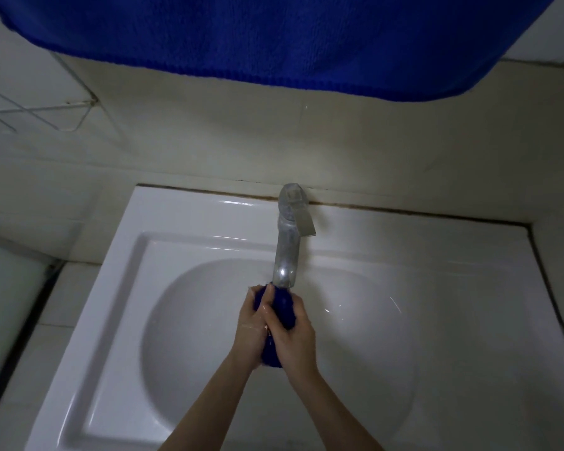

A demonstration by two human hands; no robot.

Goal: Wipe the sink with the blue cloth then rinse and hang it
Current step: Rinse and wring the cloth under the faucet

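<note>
A broad blue towel [274,37] hangs across the top of the view, closest to the lens, its fabric finely ribbed with a stitched, curved lower hem. Below it two bare forearms reach up from the bottom edge over the sink [118,288], a white glossy ceramic piece with a square raised rim and a smooth round bowl. The left hand [253,323] and right hand [295,336] are pressed together, both clamped around the cloth [282,309], a dark blue wad bunched into a lumpy roll that shows between the fingers and sticks out below the palms. The cloth sits over the bowl, directly under the tip of the tap [287,252] and touching or nearly touching it. The skin looks wet and shiny. The tap is dull, spotted metal, a long rounded spout with a flat lever [303,222] angled to the right. The wall [192,141] behind is pale, smooth tile with a dark grimy seam where it meets the sink. A thin white wire rack [23,115] is fixed to the wall at left.
</note>
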